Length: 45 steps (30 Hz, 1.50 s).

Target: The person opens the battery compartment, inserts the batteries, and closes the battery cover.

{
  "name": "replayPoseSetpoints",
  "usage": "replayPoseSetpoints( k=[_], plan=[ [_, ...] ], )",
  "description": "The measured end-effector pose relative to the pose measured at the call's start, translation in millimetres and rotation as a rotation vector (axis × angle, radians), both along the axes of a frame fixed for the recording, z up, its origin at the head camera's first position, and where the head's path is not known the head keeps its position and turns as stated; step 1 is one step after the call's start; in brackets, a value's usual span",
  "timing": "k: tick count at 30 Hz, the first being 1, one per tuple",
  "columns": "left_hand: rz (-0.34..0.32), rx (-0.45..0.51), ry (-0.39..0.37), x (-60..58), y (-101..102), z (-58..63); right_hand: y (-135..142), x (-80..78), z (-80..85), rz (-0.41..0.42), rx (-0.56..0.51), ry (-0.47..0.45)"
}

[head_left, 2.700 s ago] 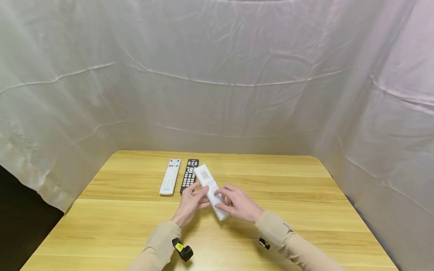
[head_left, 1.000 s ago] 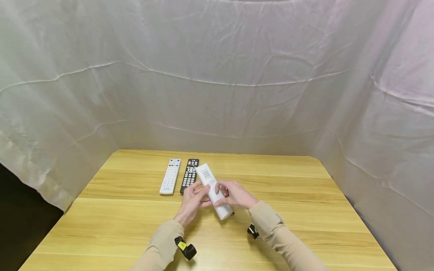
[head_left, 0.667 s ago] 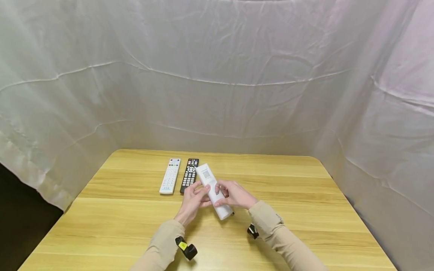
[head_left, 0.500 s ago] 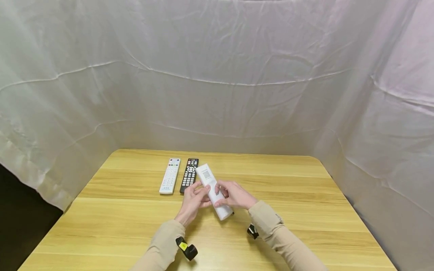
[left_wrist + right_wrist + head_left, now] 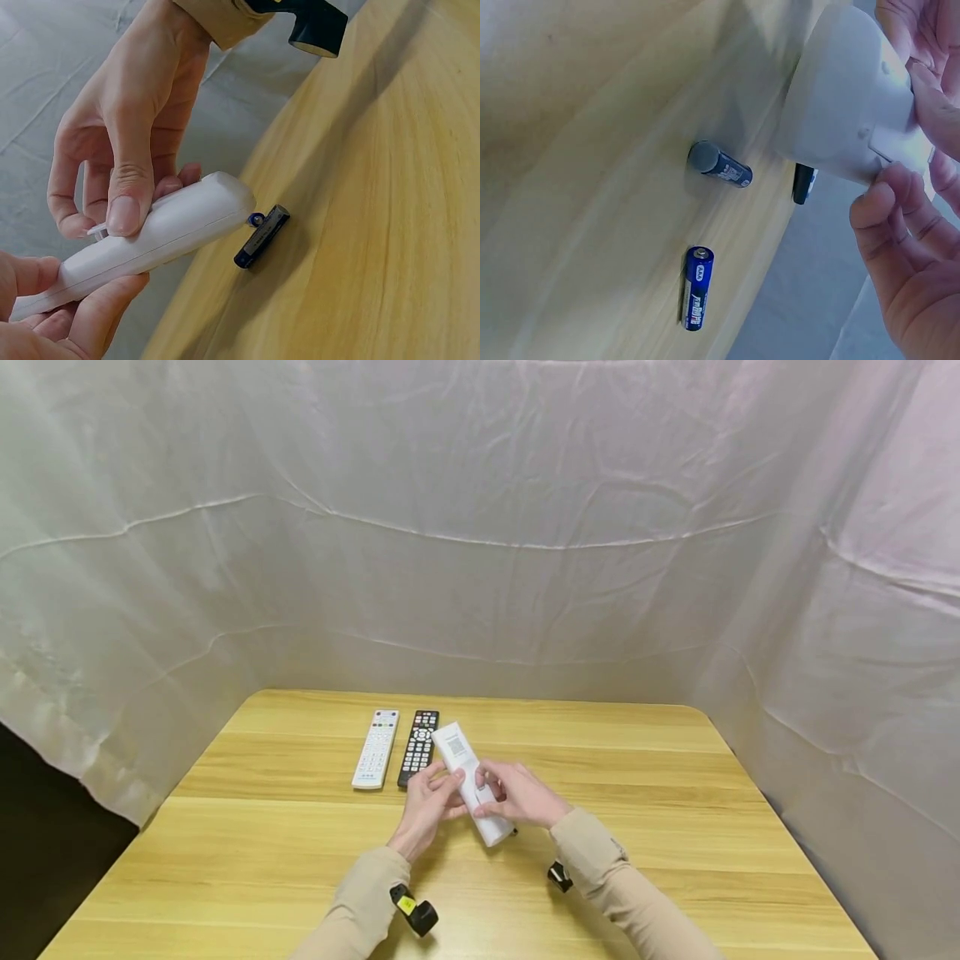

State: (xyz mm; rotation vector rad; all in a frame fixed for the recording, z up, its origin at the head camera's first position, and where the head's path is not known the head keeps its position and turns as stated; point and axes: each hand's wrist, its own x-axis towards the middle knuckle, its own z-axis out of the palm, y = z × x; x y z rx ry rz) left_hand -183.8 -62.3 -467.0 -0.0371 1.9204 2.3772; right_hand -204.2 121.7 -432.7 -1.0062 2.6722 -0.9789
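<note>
A white remote control [image 5: 456,745] is held back side up above the table, slanting toward me. My left hand [image 5: 426,810] grips its left side, thumb on top and fingers beneath. My right hand [image 5: 525,793] pinches the battery cover [image 5: 97,229], whose edge stands slightly raised in the left wrist view. The compartment's inside is hidden. On the tabletop below, the right wrist view has a blue AAA battery [image 5: 697,289] and a second dark battery [image 5: 724,166]. In the left wrist view, one battery [image 5: 262,236] lies just past the remote's end.
A white remote [image 5: 377,750] and a black remote [image 5: 418,748] lie face up at the back left of the wooden table [image 5: 637,777]. The held remote's far end overlaps the black one in the head view. Pale curtains [image 5: 480,568] surround the table.
Over the earlier frames my right hand has shifted slightly and curled its fingers onto the cover. Now the cover's edge looks a little more lifted. My left hand and the remote have barely moved.
</note>
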Motion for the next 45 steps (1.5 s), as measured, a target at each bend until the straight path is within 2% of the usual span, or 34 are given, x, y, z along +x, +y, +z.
replayPoseSetpoints(
  k=[6, 12, 22, 32, 45],
  plan=[
    [-0.007, -0.017, -0.006, 2.5, 1, -1.1, 3, 5.2, -3.4, -0.008, -0.016, 0.015],
    [-0.001, -0.01, 0.007, 1.7, 0, -1.2, 9, 10.9, -5.3, -0.014, -0.043, 0.11],
    [0.013, -0.028, 0.013, -0.8, -1, -3.2, 6, 26.2, -2.9, -0.08, 0.023, 0.181],
    [0.016, -0.019, 0.002, 1.0, 0, -5.4, 6, 34.4, -11.0, -0.139, -0.039, 0.16],
    [0.037, -0.016, -0.013, 1.7, -2, -7.8, 16, 43.4, -23.2, -0.33, -0.229, 0.073]
  ],
)
